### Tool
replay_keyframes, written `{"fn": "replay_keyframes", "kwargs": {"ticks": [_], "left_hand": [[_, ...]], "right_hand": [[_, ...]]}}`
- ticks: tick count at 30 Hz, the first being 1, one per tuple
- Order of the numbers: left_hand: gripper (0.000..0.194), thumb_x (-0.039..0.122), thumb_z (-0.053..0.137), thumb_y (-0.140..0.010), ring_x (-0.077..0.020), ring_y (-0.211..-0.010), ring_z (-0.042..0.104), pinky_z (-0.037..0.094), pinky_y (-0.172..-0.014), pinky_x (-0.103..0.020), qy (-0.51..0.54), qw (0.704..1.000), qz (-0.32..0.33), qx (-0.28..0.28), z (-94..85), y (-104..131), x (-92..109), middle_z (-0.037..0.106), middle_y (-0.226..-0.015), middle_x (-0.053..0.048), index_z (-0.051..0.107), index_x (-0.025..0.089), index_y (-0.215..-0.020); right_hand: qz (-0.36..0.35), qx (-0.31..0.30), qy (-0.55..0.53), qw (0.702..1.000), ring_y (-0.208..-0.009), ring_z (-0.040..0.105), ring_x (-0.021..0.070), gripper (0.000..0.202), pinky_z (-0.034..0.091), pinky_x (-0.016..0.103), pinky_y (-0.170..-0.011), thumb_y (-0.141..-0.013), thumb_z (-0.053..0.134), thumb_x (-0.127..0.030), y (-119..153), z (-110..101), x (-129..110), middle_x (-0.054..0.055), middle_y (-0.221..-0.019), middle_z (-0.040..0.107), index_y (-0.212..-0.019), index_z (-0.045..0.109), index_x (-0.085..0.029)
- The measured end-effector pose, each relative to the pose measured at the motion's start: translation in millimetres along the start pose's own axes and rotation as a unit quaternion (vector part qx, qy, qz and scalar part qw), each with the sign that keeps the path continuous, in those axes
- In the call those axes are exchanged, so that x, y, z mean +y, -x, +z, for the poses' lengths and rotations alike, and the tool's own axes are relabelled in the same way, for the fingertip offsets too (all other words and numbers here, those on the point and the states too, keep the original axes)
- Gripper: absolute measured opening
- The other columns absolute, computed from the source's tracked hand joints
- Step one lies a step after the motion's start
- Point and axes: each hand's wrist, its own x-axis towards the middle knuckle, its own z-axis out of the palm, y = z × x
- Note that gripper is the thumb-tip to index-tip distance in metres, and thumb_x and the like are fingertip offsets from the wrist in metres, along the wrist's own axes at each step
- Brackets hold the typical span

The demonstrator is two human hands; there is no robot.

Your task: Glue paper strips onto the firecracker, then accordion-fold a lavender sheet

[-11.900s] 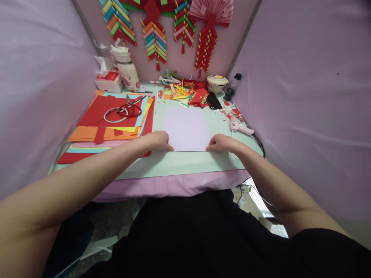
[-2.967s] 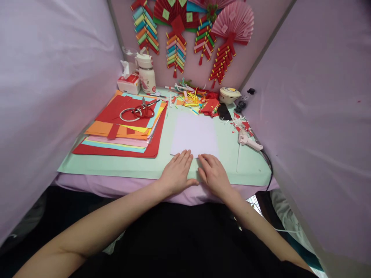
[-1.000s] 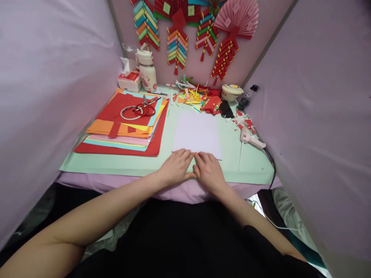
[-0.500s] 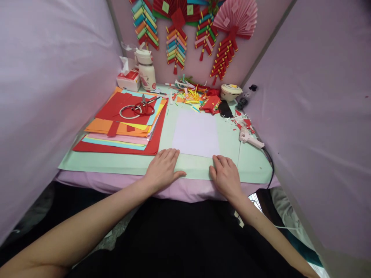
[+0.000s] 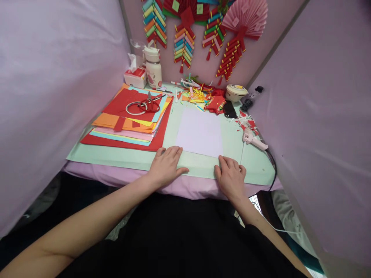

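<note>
mint-green table cover (image 5: 199, 165): spread under everything here, its near edge close in front of the person; if a forearm were to drag on that edge, the cover could shift and take the work with it.
coloured paper stack (image 5: 114, 103): on the left, sheets overlapping unevenly; the left fingers are at its near right corner, touching or just beside, cannot tell, so a careless sweep of that hand might skew it.
pale lilac sheet (image 5: 199, 131): flat on the cover, right of the stack, slightly turned, near edge toward the person; uneven pressure from the two hands could swing it askew or crease a corner.
left hand (image 5: 165, 165): palm down, fingers laid out, thumb spread wide, gripping nothing; fingertips at the sheet's near left corner.
right hand (image 5: 231, 175): palm down, fingers loosely bent, thumb apart, nothing seen clasped; index fingertip at the near right corner, contact pressure not readable.
paper scraps (image 5: 197, 94): heaped beyond the sheet; a loose strip could slip underneath if the sheet were pushed back.
glue gun (image 5: 253, 139): right of the sheet; an outward elbow might catch its cord.
red-handled scissors (image 5: 150, 104): on the stack; a jolt there could slide them.
</note>
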Motion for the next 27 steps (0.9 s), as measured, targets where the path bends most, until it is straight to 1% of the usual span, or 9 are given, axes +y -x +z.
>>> {"fn": "replay_keyframes", "kwargs": {"ticks": [4,6,8,10,12,16,19,23,27], "left_hand": [[0.065,0.058,0.048,-0.090,-0.0282,-0.127,0.044,0.027,-0.105,-0.044,0.000,1.000,0.014,0.004,-1.5,-1,-2,0.052,-0.138,-0.015,0.044,0.015,-0.140],[0.068,0.059,0.049,-0.089,-0.0291,-0.124,0.045,0.028,-0.104,-0.045,-0.004,1.000,0.023,0.002,-3.2,-3,-2,0.053,-0.135,-0.016,0.043,0.015,-0.140],[0.072,0.061,0.050,-0.087,-0.0304,-0.122,0.046,0.029,-0.103,-0.046,-0.009,1.000,0.027,-0.001,-4.5,-5,-2,0.054,-0.132,-0.017,0.041,0.015,-0.141],[0.074,0.063,0.052,-0.086,-0.0318,-0.121,0.046,0.030,-0.102,-0.046,-0.015,0.999,0.029,-0.005,-5.0,-7,-1,0.053,-0.130,-0.017,0.042,0.015,-0.141],[0.073,0.064,0.052,-0.085,-0.0327,-0.121,0.045,0.029,-0.102,-0.047,-0.020,0.999,0.031,-0.004,-4.9,-8,0,0.052,-0.132,-0.018,0.046,0.015,-0.138],[0.071,0.065,0.051,-0.085,-0.0335,-0.129,0.039,0.027,-0.105,-0.048,-0.029,0.999,0.037,0.015,-4.9,-9,3,0.047,-0.140,-0.018,0.048,0.015,-0.136],[0.073,0.064,0.050,-0.086,-0.0328,-0.134,0.033,0.023,-0.108,-0.047,-0.028,0.998,0.059,0.025,-4.8,-13,10,0.043,-0.145,-0.017,0.045,0.014,-0.139],[0.071,0.063,0.045,-0.089,-0.0307,-0.129,0.038,0.027,-0.105,-0.045,-0.006,0.995,0.101,0.009,0.1,-24,22,0.048,-0.140,-0.016,0.046,0.013,-0.138],[0.071,0.065,0.041,-0.089,-0.0309,-0.123,0.042,0.030,-0.101,-0.045,0.003,0.994,0.107,-0.003,5.4,-30,27,0.051,-0.134,-0.017,0.049,0.011,-0.135]], "right_hand": [[-0.004,-0.002,-0.019,1.000,-0.110,0.051,0.0248,0.038,0.027,0.042,-0.093,-0.097,0.041,-0.035,-2,1,6,0.013,-0.119,0.063,-0.126,0.058,-0.017],[-0.009,-0.003,-0.028,1.000,-0.109,0.051,0.0246,0.037,0.029,0.042,-0.091,-0.097,0.042,-0.036,-7,-2,10,0.012,-0.116,0.063,-0.123,0.060,-0.017],[-0.010,0.013,-0.032,0.999,-0.109,0.050,0.0256,0.037,0.030,0.042,-0.091,-0.095,0.044,-0.036,-13,-7,11,0.013,-0.116,0.062,-0.122,0.061,-0.017],[-0.017,0.039,-0.037,0.998,-0.111,0.048,0.0269,0.037,0.030,0.043,-0.091,-0.095,0.046,-0.035,-19,-14,7,0.014,-0.118,0.061,-0.124,0.059,-0.016],[-0.046,0.047,-0.054,0.996,-0.112,0.047,0.0267,0.037,0.031,0.042,-0.092,-0.095,0.045,-0.033,-26,-18,-4,0.014,-0.120,0.060,-0.126,0.058,-0.016],[-0.126,-0.007,-0.092,0.988,-0.112,0.047,0.0251,0.040,0.034,0.039,-0.094,-0.095,0.045,-0.030,-36,-13,-32,0.013,-0.124,0.057,-0.131,0.054,-0.016],[-0.142,-0.038,-0.090,0.985,-0.111,0.047,0.0254,0.042,0.036,0.039,-0.092,-0.093,0.047,-0.029,-39,-2,-45,0.013,-0.123,0.057,-0.133,0.053,-0.016],[-0.146,-0.045,-0.076,0.985,-0.109,0.047,0.0260,0.041,0.036,0.039,-0.091,-0.092,0.047,-0.027,-39,5,-48,0.012,-0.122,0.058,-0.132,0.053,-0.016],[-0.153,-0.050,-0.069,0.985,-0.109,0.047,0.0258,0.042,0.036,0.040,-0.092,-0.093,0.047,-0.027,-40,3,-47,0.012,-0.123,0.058,-0.133,0.052,-0.016]]}}
